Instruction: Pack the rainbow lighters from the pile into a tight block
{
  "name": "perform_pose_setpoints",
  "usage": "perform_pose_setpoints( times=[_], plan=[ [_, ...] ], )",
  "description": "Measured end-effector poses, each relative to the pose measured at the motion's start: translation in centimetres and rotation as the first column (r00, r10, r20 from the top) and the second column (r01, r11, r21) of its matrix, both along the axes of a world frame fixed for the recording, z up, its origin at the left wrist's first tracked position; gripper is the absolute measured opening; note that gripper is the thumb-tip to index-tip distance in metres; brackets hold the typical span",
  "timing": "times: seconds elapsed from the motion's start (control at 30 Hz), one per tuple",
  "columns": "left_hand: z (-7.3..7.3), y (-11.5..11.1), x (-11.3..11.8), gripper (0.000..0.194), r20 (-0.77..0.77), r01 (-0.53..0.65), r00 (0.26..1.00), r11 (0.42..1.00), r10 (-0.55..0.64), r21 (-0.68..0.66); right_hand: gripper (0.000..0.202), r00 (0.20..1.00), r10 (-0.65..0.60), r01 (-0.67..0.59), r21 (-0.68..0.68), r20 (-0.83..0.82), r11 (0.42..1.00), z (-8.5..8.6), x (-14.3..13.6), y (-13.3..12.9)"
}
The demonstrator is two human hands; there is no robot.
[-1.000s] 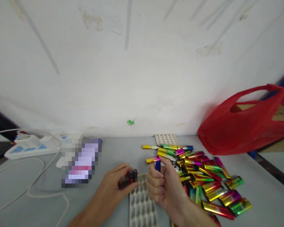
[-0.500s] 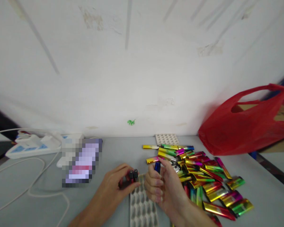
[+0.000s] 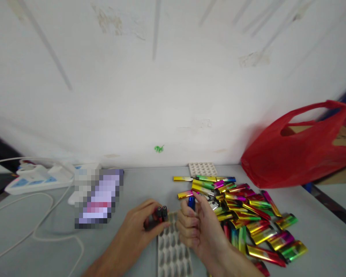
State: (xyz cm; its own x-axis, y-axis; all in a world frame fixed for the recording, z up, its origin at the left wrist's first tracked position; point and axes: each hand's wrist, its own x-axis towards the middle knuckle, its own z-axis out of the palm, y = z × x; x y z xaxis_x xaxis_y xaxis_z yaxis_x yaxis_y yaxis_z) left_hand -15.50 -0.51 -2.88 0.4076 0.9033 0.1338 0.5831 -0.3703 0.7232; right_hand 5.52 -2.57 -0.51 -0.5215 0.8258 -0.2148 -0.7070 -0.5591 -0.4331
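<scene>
My left hand [image 3: 141, 223] is closed around two lighters [image 3: 162, 212], held upright side by side with their black ends up. Below them lies a pale tray [image 3: 174, 256] with rows of oval slots, partly covered by both hands. My right hand [image 3: 200, 227], over the tray's right edge, has its fingers curled round a shiny blue lighter [image 3: 192, 202] whose lower part is hidden. Just right of that hand spreads a loose pile of metallic lighters [image 3: 259, 215] in gold, red, green and purple.
A second slotted tray [image 3: 202, 169] stands by the wall behind the pile. At the right sits a red plastic bag [image 3: 279, 154]. A blurred-out phone [image 3: 100, 198], a white power strip [image 3: 40, 179] and loose white cables [image 3: 54, 239] occupy the left side.
Both hands keep nearly the same place and grip. The whole view has shifted very slightly.
</scene>
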Motion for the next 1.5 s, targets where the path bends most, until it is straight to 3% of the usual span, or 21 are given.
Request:
perform_pose_setpoints(
  times=[0.07,0.13,0.23,0.3,0.5,0.63,0.8,1.07,1.17,1.3,1.4,1.5],
  plan=[
    [0.1,0.0,0.0,0.02,0.001,-0.003,1.0,1.0,0.003,0.0,0.061,0.998,-0.047,0.048,-0.02,0.041,0.999,0.0,-0.3,-0.1],
    [0.2,-0.1,0.0,0.018,-0.004,-0.003,1.0,1.0,0.003,-0.007,0.058,0.972,-0.191,0.193,0.003,0.135,0.981,0.0,-0.8,-0.4],
    [0.5,-0.1,0.1,0.016,-0.022,-0.008,1.0,1.0,0.007,-0.029,0.058,0.863,-0.429,0.397,0.165,0.267,0.903,0.2,-1.3,-0.8],
    [0.6,-0.1,0.2,0.016,-0.028,-0.006,1.0,0.999,0.005,-0.035,0.053,0.811,-0.485,0.408,0.279,0.326,0.869,0.3,-1.4,-1.0],
    [0.6,-0.1,0.1,0.017,-0.006,-0.011,1.0,0.999,0.01,-0.032,0.052,0.738,-0.477,0.27,0.439,0.478,0.857,0.3,-1.1,-1.2],
    [0.4,-0.2,0.0,0.014,0.007,-0.003,1.0,1.0,0.003,-0.031,0.038,0.581,-0.582,0.213,0.584,0.568,0.783,-0.1,-0.9,-1.0],
    [0.5,-0.3,0.0,0.011,0.004,-0.02,1.0,0.999,0.02,-0.035,0.02,0.409,-0.653,0.045,0.701,0.637,0.712,-0.6,-0.4,-1.0],
    [0.7,-0.1,0.2,0.015,0.054,0.004,0.999,0.998,-0.001,-0.056,0.015,0.314,-0.693,-0.274,0.761,0.649,0.589,0.3,-0.3,-1.3],
    [0.5,0.0,0.2,0.008,0.065,0.005,0.998,0.998,-0.002,-0.057,0.016,0.293,-0.699,-0.321,0.755,0.653,0.571,0.4,-0.3,-1.5],
    [0.6,-0.1,0.2,0.008,0.062,0.001,0.998,0.999,0.002,-0.049,0.031,0.245,-0.739,-0.293,0.774,0.628,0.561,0.0,0.2,-1.7],
    [0.7,-0.2,0.3,0.017,0.025,-0.012,1.0,0.999,0.013,-0.047,0.043,0.097,-0.81,-0.335,0.785,0.578,0.521,-0.3,0.7,-1.3],
    [0.6,-0.2,0.3,0.019,-0.003,-0.024,1.0,0.999,0.024,-0.043,0.048,-0.149,-0.827,-0.448,0.709,0.542,0.545,-0.7,1.1,-0.4]
  ],
)
